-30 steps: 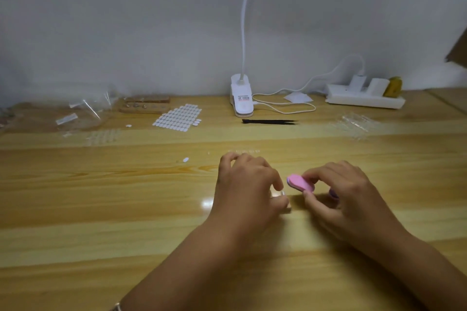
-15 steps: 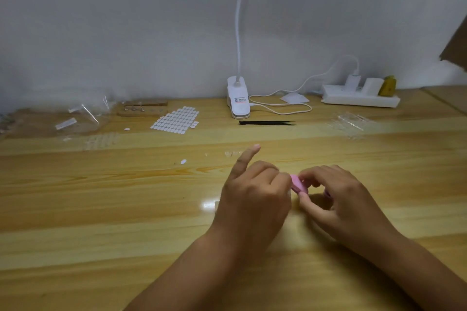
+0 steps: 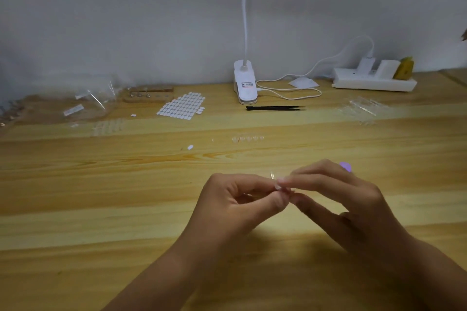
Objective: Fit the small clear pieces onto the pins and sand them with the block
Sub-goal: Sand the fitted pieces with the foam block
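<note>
Nearest, above the pale wooden table (image 3: 101, 209), the left hand (image 3: 240, 202) and the right hand (image 3: 346, 202) meet tip to tip. On each, the thumb and forefinger are drawn together in a pinch. Whether either hand grasps anything I cannot tell, as whatever lies between the fingertips is too small to make out. A small shiny metal bit (image 3: 272, 175) shows just above the left forefinger; I cannot tell whether it is held.

Just behind the right hand's knuckles, a rounded purple sanding block (image 3: 345, 166) peeks out, mostly hidden. Farther back near the middle lies a short row of small clear round pieces (image 3: 247, 138), with a lone white oval piece (image 3: 190, 147) to their left.

Beyond these lie black tweezers (image 3: 275, 108), a sheet of white oval stickers (image 3: 182, 106) and scattered clear plastic strips (image 3: 364, 108) at the right. Near the wall stand a wooden block with metal pins (image 3: 149, 94), crumpled clear plastic bags (image 3: 88, 101), a white clip lamp (image 3: 245, 83) and a white power strip (image 3: 374, 82).
</note>
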Available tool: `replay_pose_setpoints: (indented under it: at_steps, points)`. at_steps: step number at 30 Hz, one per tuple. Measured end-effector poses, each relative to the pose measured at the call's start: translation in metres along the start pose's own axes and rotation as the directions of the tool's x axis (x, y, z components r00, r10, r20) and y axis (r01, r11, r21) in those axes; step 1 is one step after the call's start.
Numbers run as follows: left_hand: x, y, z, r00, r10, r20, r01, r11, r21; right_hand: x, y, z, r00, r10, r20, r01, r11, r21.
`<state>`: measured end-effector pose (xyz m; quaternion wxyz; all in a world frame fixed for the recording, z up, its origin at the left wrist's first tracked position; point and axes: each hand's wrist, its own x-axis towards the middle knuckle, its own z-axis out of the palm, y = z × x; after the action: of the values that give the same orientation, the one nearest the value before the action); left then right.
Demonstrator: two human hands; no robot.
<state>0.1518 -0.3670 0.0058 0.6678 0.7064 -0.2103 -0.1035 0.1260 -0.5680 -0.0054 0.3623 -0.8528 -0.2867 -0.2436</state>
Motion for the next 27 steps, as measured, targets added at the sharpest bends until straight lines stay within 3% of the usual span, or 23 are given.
replay_pose_setpoints:
  at_steps: [6, 11, 15, 19, 23, 27]
  points:
    - [-0.002, -0.005, 0.0, 0.997, -0.023, 0.07, 0.023, 1.0, 0.005, 0.001, 0.003, 0.003, 1.0, 0.014, -0.003, -0.014, 1.0, -0.022]
    - [-0.003, -0.01, 0.003, 0.997, -0.058, -0.042, 0.053, 0.994, -0.094, 0.001, 0.005, 0.006, 0.996, 0.092, 0.017, -0.092, 0.996, 0.019]
    - [-0.007, -0.01, 0.0, 0.996, 0.088, -0.024, -0.086, 0.992, 0.089, 0.001, 0.006, 0.005, 0.983, 0.179, 0.03, -0.181, 0.977, 0.116]
    - [-0.008, -0.009, 0.0, 0.954, 0.289, -0.081, -0.251, 0.917, 0.311, 0.0, 0.002, 0.004, 0.989, 0.144, 0.02, -0.146, 0.986, 0.079]
    - [-0.009, -0.004, 0.001, 0.921, 0.384, -0.067, -0.337, 0.872, 0.355, 0.002, -0.003, 0.003, 0.994, 0.107, -0.019, -0.107, 0.994, 0.034]
    - [-0.011, -0.003, -0.001, 0.937, 0.346, -0.041, -0.317, 0.897, 0.308, -0.001, -0.008, 0.004, 0.991, 0.135, -0.021, -0.134, 0.989, 0.059]
